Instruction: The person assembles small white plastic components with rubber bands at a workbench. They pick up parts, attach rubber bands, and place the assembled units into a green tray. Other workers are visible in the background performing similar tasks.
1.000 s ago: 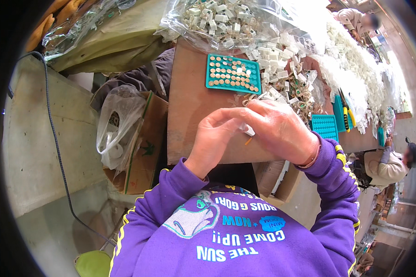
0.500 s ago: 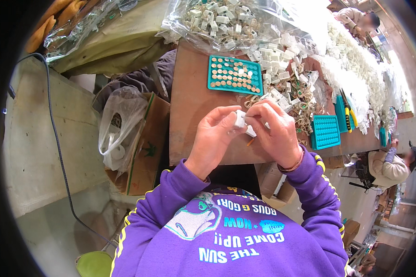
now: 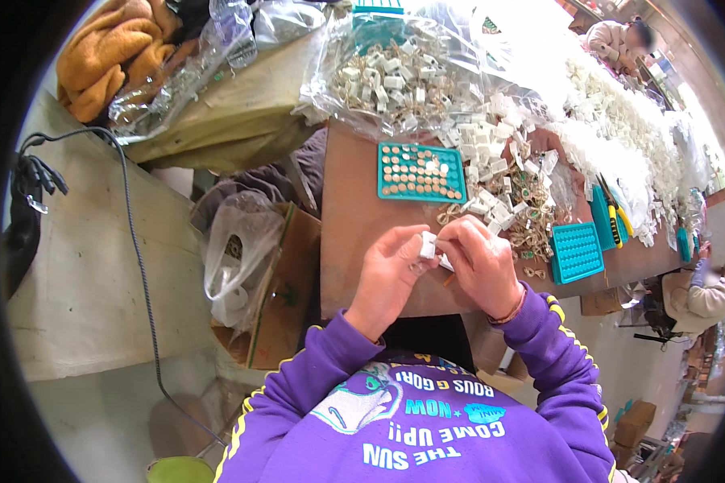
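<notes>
White block, one, in hand on the near side of the disc tray

Item 1: white block [image 3: 428, 245]. Location: between the two hands, toward the wearer's body from the disc tray [image 3: 456, 171] and apart from it. Long axis: as I read it from my remote seat, roughly pointing away from the body, tray-ward. Nearer hand: the left, which has it; the right comes at its right edge. Appearance: small, white, box-like, flat-sided; finer detail too small for me to tell.

Item 2: left hand [image 3: 388, 275]. Thumb and fingers closed around the block, on the tray's near side.

Item 3: right hand [image 3: 489, 270]. Fingertips drawn narrow just beside the block; whether they pinch anything, I cannot tell.

Item 4: orange strip [image 3: 449, 280], thin, under the right hand, near side of the tray; what supports it, I cannot make out.

Item 5: second teal tray [image 3: 577, 253], right of the disc tray and nearer the wearer, its wells in rows.

Item 6: the disc tray itself, teal, many wells filled with pale round discs.

Item 7: heap of white pieces [image 3: 491, 153] with cords, along the tray's right side.

Item 8: pliers [image 3: 616, 217], yellow and black, well right of the tray.

Item 9: clear bag of similar pieces, beyond the tray.
</notes>
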Available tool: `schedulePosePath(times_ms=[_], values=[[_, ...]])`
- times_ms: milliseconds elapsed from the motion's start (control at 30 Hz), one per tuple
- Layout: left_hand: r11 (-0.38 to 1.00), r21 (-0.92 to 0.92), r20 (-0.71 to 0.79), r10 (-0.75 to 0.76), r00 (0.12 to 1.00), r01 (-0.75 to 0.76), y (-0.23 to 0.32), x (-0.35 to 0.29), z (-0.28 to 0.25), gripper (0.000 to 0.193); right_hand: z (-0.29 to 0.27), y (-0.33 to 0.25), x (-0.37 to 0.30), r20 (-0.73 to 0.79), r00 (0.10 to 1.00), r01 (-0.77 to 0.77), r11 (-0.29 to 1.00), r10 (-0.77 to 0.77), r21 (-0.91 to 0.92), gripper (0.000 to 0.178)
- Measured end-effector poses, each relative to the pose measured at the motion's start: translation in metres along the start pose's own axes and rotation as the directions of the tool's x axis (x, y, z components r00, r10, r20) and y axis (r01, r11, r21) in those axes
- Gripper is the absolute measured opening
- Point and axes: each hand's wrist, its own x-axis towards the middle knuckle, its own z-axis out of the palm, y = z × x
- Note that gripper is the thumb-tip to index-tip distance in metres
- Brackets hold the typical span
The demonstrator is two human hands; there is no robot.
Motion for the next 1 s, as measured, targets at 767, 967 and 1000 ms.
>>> schedulePosePath(times_ms=[767, 967, 1000], values=[[-0.521, 0.392, 0.813, 0.582, 0.021, -0.758, 0.097, 0.003, 0.07, 0.016, -0.01, -0.018, -0.045, -0.446, 0.895, 0.082, 0.982, 0.001, 0.168, 0.009], [-0.589, 0.465, 0.823, 0.013, 0.568, -0.661, 0.068, 0.098, 0.075, 0.049, 0.006, -0.003, -0.055, -0.48, 0.873, 0.006, 0.981, 0.089, 0.193, 0.011], [-0.495, 0.628, 0.668, -0.054, 0.743, -0.601, 0.052, 0.111, 0.071, 0.045, 0.006, -0.002, -0.055, -0.5, 0.861, 0.016, 0.979, 0.089, 0.202, 0.01]])
